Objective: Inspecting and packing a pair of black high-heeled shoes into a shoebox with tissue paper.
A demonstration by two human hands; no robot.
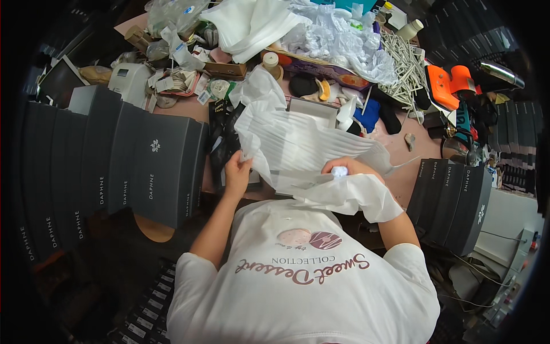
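A wide sheet of thin, pleated white tissue paper [309,143] spreads across the table in front of me. My left hand [238,171] pinches its left edge between thumb and fingers. My right hand [356,167] is closed at the near right side, with a small whitish bundle [339,171] showing at the fingers; I cannot make out exactly what it is. White paper also drapes over my right wrist. Partly under the sheet is an open grey shoe box [315,111]. Black plastic wrapping [222,135] lies beside my left hand.
Stacked dark grey shoe boxes stand at left [166,166] and right [450,198]. Along the back are a pile of crumpled tissue [344,43], a heap of white sticks [398,63], a white machine [130,85] and an orange tape dispenser [444,86]. A blue cloth [368,116] lies nearby.
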